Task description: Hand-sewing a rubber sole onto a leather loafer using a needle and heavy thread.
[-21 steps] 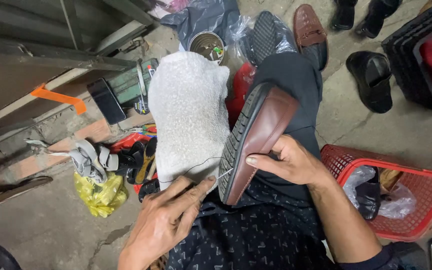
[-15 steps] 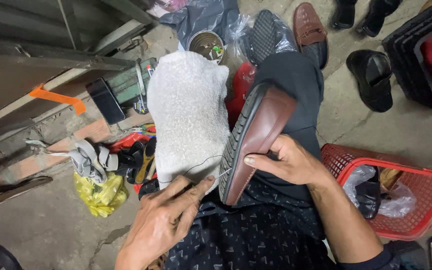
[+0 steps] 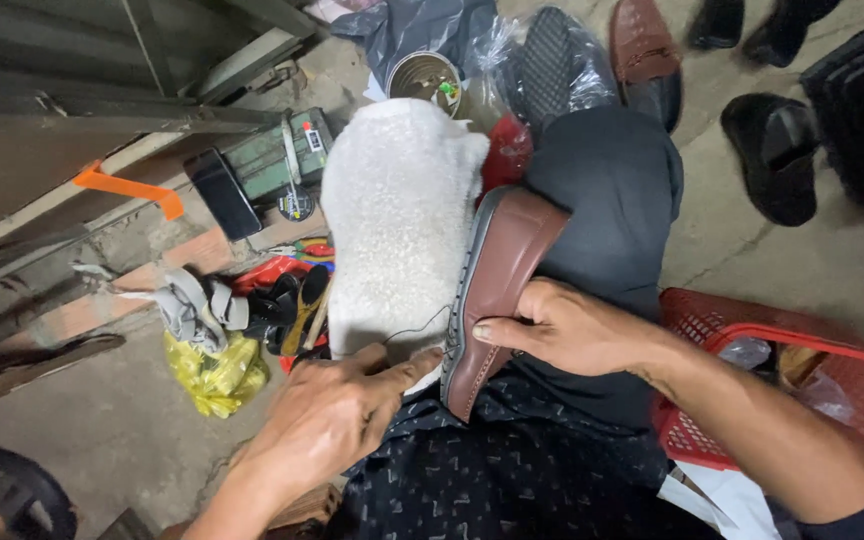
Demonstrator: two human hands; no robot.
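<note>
The right hand [image 3: 577, 330] gripped a brown leather shoe [image 3: 497, 290] that stood on its edge across the person's lap, fingers curled over the upper and the thumb pressed along the side near the sole's rim, so the grasp was clamped shut on the shoe. The shoe ran from about seven o'clock to one o'clock, its toe pointing away from the body, its dark stitched sole edge facing left. Just beside it, at nine o'clock of the shoe, a white fuzzy cloth [image 3: 397, 220] lay draped over the left knee, touching the sole. The left hand [image 3: 337, 420] rested at the cloth's near end, fingers drawn together with the forefinger and thumb reaching the heel end of the shoe; a thin dark thread [image 3: 414, 328] curved from those fingertips toward the sole, but whether the hand pinched it or a needle could not be told. At three o'clock a red plastic basket [image 3: 722, 330] sat on the concrete floor with crumpled clear plastic inside. At ten o'clock lay a green metal box [image 3: 277, 155] and a dark phone [image 3: 220, 195]; at twelve o'clock stood a tin can [image 3: 422, 75]. A yellow bag [image 3: 214, 372] lay at eight o'clock among tools, and a black shoe [image 3: 777, 150] lay well apart at two o'clock.
</note>
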